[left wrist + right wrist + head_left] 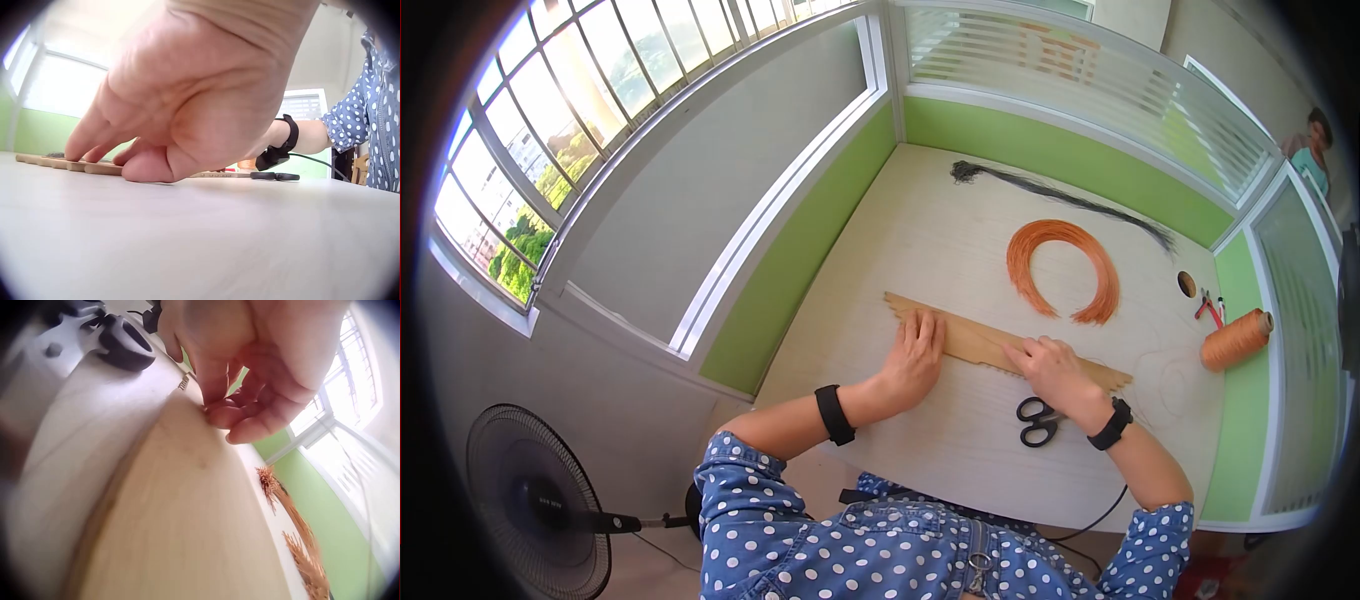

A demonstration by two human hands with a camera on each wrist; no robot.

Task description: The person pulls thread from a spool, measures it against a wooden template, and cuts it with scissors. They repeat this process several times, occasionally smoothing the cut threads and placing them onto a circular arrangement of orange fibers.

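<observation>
A flat wooden board (975,342) with notched ends and a toothed near edge lies slantwise on the table. My left hand (915,360) presses its left part with fingers laid over the top; in the left wrist view the thumb (147,167) rests at the board's near edge. Over the right part is my right hand (1058,378), fingers bent. In the right wrist view its thumb and fingertips (234,419) come together close over the board's surface; I cannot tell whether a thin thread is between them. Black-handled scissors (1036,424) lie beside the right wrist, blades hidden.
Beyond the board lie an orange fibre bundle (1108,275) bent in a ring and a long dark fibre bundle (1065,196). An orange thread spool (1238,340) and red-handled pliers (1212,310) are at the right edge. Green partitions (1060,150) border the table (880,235).
</observation>
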